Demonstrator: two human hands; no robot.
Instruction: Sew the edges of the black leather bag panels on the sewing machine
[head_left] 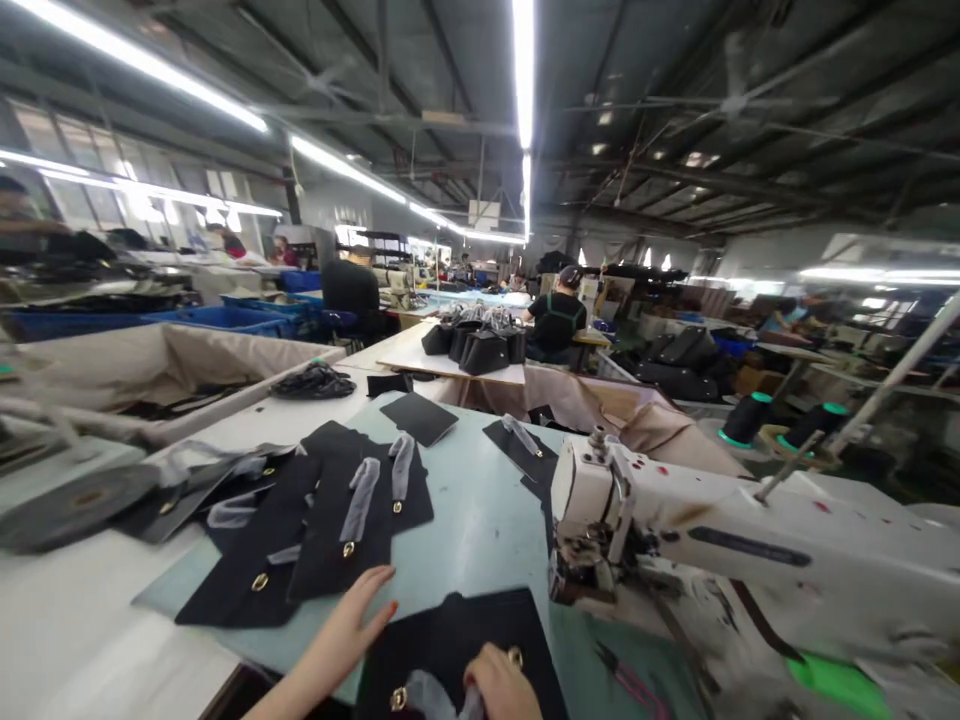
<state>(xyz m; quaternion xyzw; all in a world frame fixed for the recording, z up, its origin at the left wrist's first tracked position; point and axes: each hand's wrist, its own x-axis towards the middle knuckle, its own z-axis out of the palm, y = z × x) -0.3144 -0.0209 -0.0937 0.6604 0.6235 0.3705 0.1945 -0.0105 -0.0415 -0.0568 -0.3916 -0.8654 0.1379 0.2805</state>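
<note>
your left hand (pixel 355 618) stretched forward, thumb and fingers spread loose, your right hand (pixel 502 684) curled low over the black panel (pixel 435 637) lying on the green tabletop (pixel 480 520) right in front of you, can't really tell if it's gripping that plastic-wrapped strap (pixel 430 692)

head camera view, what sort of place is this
Probably a sewing workshop or factory: a white sewing machine with dark thread cones behind it, flat black pieces spread on the pale green worktop, and people farther back.
</note>
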